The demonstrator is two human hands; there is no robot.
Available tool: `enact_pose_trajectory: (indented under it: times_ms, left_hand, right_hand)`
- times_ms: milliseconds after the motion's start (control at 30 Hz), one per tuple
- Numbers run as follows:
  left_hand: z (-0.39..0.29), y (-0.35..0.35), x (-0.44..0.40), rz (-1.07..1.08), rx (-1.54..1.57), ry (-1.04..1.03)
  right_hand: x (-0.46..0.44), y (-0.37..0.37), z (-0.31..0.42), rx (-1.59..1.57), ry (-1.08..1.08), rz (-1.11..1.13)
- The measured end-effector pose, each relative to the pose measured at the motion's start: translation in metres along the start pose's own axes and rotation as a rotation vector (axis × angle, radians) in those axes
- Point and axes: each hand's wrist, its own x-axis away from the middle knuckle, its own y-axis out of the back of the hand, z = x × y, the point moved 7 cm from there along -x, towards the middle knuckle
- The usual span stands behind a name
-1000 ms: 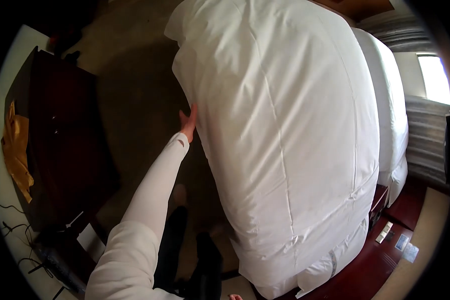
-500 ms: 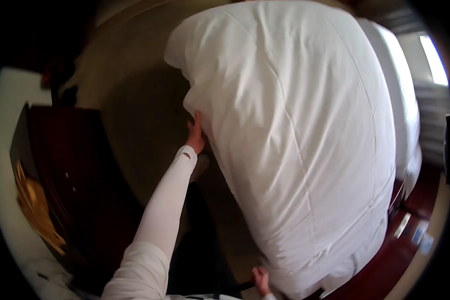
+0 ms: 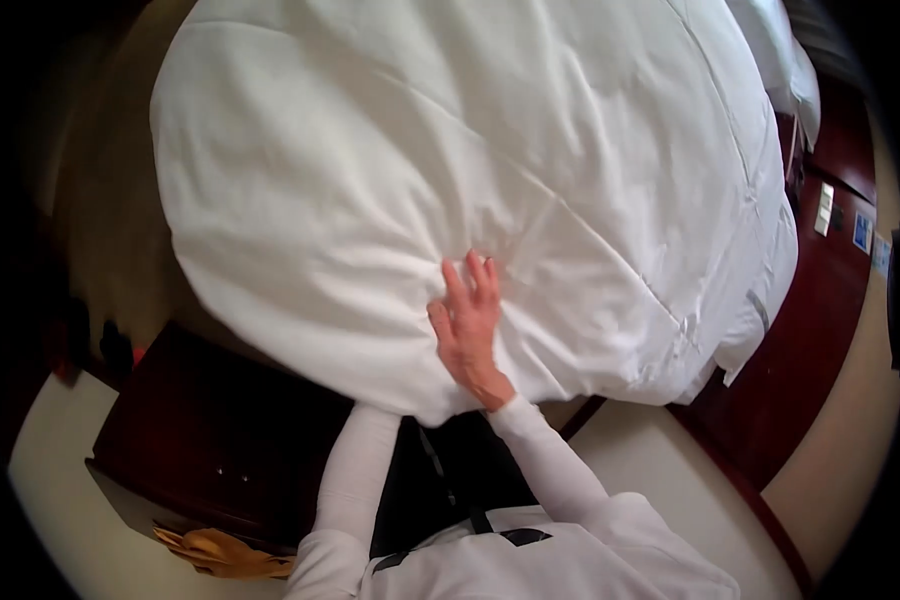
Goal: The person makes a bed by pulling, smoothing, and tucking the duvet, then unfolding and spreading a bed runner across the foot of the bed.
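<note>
A white duvet point(image 3: 350, 200) covers the bed and fills the middle of the view, with creases running out from where it is pressed. My right hand point(image 3: 470, 335) lies on top of it near the close edge, fingers apart and slightly bent, thumb out to the left. From the lower left my left sleeve point(image 3: 355, 465) reaches under the duvet's hanging edge. The cloth hides my left hand, so its fingers do not show.
To the left stands a dark red wooden cabinet point(image 3: 220, 430), with a yellow-brown cloth point(image 3: 220, 555) beside it. A dark red headboard point(image 3: 825, 320) lines the right, with a switch plate point(image 3: 824, 209) and small blue cards point(image 3: 863, 231). White pillows point(image 3: 780, 50) show at the upper right.
My view has turned toward the bed. My left hand has gone from the duvet's side edge to beneath it. My right hand has come up from the near corner onto the top.
</note>
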Motion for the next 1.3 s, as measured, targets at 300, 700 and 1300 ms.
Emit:
enact_pose_trajectory:
  times_ms: [300, 700, 1300]
  left_hand:
    - [-0.023, -0.015, 0.029, 0.008, -0.179, 0.144]
    - [-0.046, -0.02, 0.007, 0.019, -0.305, 0.213]
    - [-0.039, -0.022, -0.008, 0.039, -0.407, 0.164]
  right_hand:
    - [-0.003, 0.009, -0.018, -0.203, -0.164, 0.011]
    - [-0.023, 0.068, -0.054, -0.39, -0.484, 0.047]
    - [-0.075, 0.106, -0.059, -0.598, -0.409, 0.312]
